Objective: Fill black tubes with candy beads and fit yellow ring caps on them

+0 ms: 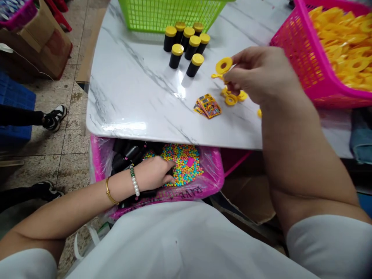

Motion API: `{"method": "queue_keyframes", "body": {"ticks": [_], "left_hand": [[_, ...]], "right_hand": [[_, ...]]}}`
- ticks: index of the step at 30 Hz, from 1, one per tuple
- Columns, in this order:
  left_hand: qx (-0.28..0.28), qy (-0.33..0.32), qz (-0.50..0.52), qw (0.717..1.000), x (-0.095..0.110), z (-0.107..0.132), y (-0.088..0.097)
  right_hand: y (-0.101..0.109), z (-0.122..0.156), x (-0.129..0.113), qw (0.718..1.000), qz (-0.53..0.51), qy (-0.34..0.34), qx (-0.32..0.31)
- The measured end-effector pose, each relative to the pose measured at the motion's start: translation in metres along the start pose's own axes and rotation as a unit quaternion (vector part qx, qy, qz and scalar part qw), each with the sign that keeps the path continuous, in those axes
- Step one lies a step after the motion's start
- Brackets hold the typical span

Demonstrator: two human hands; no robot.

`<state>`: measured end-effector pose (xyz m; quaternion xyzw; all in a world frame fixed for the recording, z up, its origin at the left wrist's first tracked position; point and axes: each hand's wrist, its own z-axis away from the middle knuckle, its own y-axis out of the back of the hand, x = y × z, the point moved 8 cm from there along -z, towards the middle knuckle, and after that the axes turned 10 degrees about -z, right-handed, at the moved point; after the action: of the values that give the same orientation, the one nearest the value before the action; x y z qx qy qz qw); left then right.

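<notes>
My left hand [155, 171] reaches into a pink bin [216, 170] lined with clear plastic. Its fingers curl down among small multicoloured candy balls [188, 155]. A dark patch shows between thumb and forefinger, but what they hold is hidden. Black tubes [128, 157] lie in the bin's left side. Over the table, my right hand [252, 73] pinches a yellow plastic ring piece [223, 66] with a narrow stem. Just below that hand are several small yellow caps [231, 99]. Left of the caps lie a few printed cards [208, 106].
Several black tubes with yellow caps [176, 56] stand on the marbled table [130, 97], before a green basket [171, 15]. A pink basket [308, 69] of yellow ring pieces [345, 46] stands at right. On the left floor are a cardboard box [46, 50] and another person's shoe [55, 118].
</notes>
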<state>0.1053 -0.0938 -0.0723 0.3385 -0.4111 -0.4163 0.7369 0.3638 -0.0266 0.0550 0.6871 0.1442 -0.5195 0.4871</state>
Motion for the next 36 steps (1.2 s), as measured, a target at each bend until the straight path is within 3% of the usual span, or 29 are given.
{"method": "queue_keyframes", "body": {"ticks": [3, 5, 10, 15, 19, 22, 25, 27, 29, 32, 34, 36], "left_hand": [[-0.015, -0.012, -0.009, 1.0, -0.001, -0.002, -0.001], [0.003, -0.02, -0.051, 0.998, 0.003, -0.001, 0.0], [0.132, -0.086, -0.181, 0.971, 0.032, 0.002, 0.008], [0.141, -0.148, -0.152, 0.967, 0.049, -0.003, -0.003], [0.196, -0.11, 0.024, 0.974, 0.028, 0.001, 0.011], [0.244, -0.111, 0.185, 0.946, 0.013, 0.011, 0.028], [0.276, -0.113, 0.277, 0.914, 0.009, 0.022, 0.046], [0.316, -0.112, 0.286, 0.898, 0.01, 0.032, 0.062], [0.391, -0.108, 0.258, 0.877, 0.009, 0.046, 0.083], [0.509, -0.047, 0.162, 0.844, -0.004, 0.066, 0.109], [0.524, 0.015, 0.102, 0.845, -0.018, 0.066, 0.118], [0.495, 0.057, 0.074, 0.864, -0.031, 0.057, 0.119]], "right_hand": [[0.017, 0.021, -0.001, 0.979, -0.203, -0.013, 0.018], [0.022, 0.04, -0.001, 0.963, -0.268, -0.01, 0.0], [0.025, 0.085, 0.009, 0.951, -0.308, -0.007, -0.028], [0.016, 0.104, 0.019, 0.939, -0.334, -0.025, -0.082], [0.02, 0.112, 0.03, 0.931, -0.355, -0.042, -0.071], [0.019, 0.118, 0.041, 0.923, -0.369, -0.076, -0.075], [0.008, 0.123, 0.051, 0.908, -0.391, -0.114, -0.095], [-0.001, 0.125, 0.054, 0.9, -0.4, -0.131, -0.115], [-0.013, 0.127, 0.051, 0.895, -0.396, -0.136, -0.154], [-0.036, 0.133, 0.035, 0.899, -0.342, -0.125, -0.244], [-0.051, 0.135, 0.021, 0.901, -0.306, -0.108, -0.288], [-0.066, 0.133, 0.007, 0.898, -0.294, -0.097, -0.311]]}}
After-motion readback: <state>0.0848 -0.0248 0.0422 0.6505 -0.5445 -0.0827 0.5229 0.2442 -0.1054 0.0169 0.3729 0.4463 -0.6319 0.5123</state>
